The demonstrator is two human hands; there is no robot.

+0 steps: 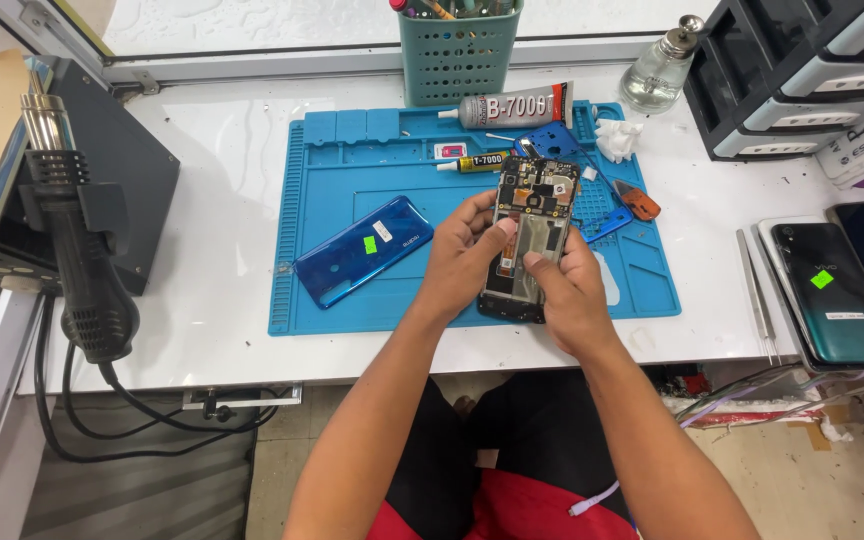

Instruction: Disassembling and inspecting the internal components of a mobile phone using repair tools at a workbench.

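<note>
An opened phone body [535, 205] with bare circuit board and empty battery bay is held upright over the blue work mat [352, 290]. My left hand [464, 255] grips its left edge, thumb on the inside. My right hand [564, 290] holds the lower right side, thumb pressing into the bay. A glossy blue back cover [364, 250] with a green sticker lies on the mat to the left.
A large glue tube [507, 107], a small glue tube [472, 162], a blue frame part [550, 143], an orange pick [639, 203] and a teal tool basket [460, 50] sit behind. A hot-air gun [77, 230] hangs left. Other phones [832, 290], tweezers [755, 290] and drawers [802, 70] stand right.
</note>
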